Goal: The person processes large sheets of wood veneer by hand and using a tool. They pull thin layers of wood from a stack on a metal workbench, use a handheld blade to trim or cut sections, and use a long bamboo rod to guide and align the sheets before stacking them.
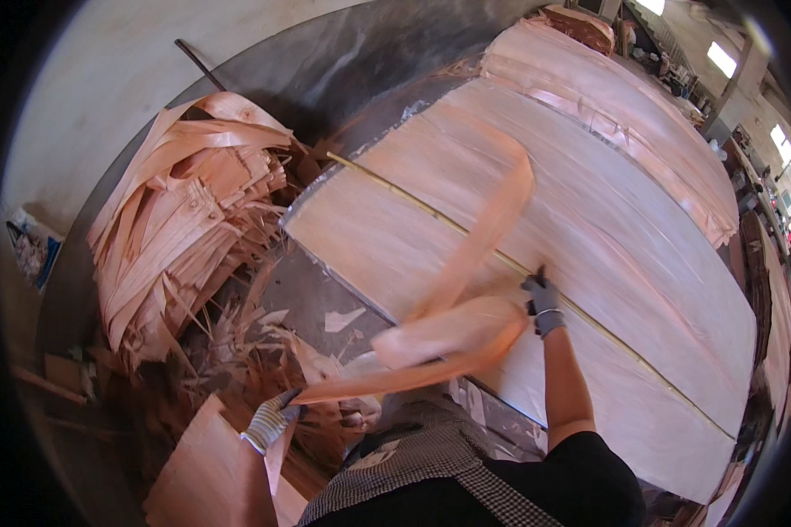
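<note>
left hand [270, 424], striped glove, down at lower left off the stack's near edge: fingers closed on one end of a long wood strip [453, 338]. strip runs right from there, blurred, loops back near the right hand [543, 303], then bends up across the pale veneer stack [642, 290], its upper part curling over toward the far side. right hand, grey glove, is over the stack, just beside the loop and at the thin yellow rod [431, 211]; can't tell how far its fingers are open or whether they hold rod or strip. rod lies slantwise across the stack, upper left to lower right. scrap pile [198, 211] of the same reddish wood left of the stack, torn bits around its foot. second stack [606, 97] beyond the first. flat sheet [193, 457] beside the left hand, checked apron [395, 461] at bottom centre.
</note>
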`<state>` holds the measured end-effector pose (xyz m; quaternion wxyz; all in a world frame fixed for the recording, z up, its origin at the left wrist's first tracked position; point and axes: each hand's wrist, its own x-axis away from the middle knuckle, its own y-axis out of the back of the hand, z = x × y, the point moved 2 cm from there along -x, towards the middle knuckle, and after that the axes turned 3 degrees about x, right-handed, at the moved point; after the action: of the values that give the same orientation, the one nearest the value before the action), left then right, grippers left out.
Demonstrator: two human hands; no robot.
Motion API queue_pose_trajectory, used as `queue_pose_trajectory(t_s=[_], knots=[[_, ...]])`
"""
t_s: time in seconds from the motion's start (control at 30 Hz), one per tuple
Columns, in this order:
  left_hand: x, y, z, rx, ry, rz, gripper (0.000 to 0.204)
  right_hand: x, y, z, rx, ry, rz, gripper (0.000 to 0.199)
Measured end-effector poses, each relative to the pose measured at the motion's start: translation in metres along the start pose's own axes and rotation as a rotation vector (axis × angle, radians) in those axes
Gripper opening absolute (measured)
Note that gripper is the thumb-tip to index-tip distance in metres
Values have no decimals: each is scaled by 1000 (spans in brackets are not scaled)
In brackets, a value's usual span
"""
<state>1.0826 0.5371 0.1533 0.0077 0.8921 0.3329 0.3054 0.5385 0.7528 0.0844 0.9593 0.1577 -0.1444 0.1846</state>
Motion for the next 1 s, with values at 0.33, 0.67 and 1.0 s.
queue_pose_trajectory(t_s=[0.33,0.67,1.0], knots=[[-140,209,-75,-91,-132,64,37,-221,-143,36,-537,-248,-256,24],[-206,578,14,559,-444,-912,49,-215,-302,224,-198,199,-393,22],[-567,808,-92,955,-397,-343,45,-84,-328,107,585,-309,-1192,68]])
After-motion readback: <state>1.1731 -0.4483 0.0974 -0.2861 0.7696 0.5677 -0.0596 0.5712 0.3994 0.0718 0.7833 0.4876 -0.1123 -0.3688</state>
